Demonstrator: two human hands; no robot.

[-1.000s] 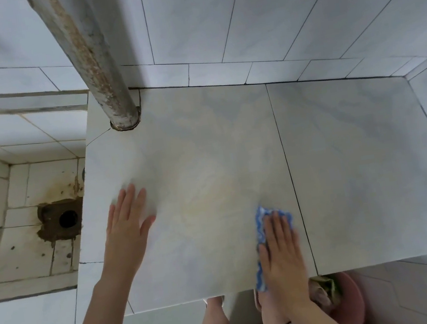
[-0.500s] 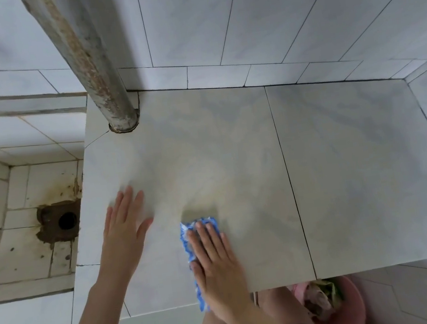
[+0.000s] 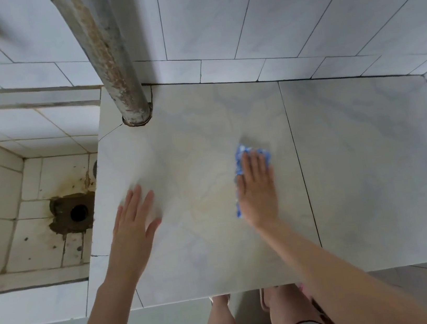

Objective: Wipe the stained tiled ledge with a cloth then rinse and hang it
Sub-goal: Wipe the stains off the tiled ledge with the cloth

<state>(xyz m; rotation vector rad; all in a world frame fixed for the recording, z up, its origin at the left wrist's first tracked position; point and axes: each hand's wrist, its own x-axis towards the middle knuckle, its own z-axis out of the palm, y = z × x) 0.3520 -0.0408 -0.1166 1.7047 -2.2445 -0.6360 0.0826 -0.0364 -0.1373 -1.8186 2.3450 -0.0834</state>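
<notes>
- The left hand (image 3: 133, 222) is laid flat on the ledge (image 3: 358, 169), fingers straight, empty.
- The blue cloth (image 3: 241, 155) is pressed mid-ledge under the flat right hand (image 3: 257, 191), fingers straight; ungripped, it could be slid off.
- The yellowish stain (image 3: 206, 198) between the hands may be merely smeared; the corner by the pipe (image 3: 109, 53) could be missed.

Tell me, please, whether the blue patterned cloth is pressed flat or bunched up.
Flat: the blue patterned cloth lies on the pale tiled ledge under the straight-fingered right hand, with only its edges showing.

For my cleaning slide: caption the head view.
Right hand presses a blue cloth on the stained tiled ledge; left hand rests flat nearby.
</notes>
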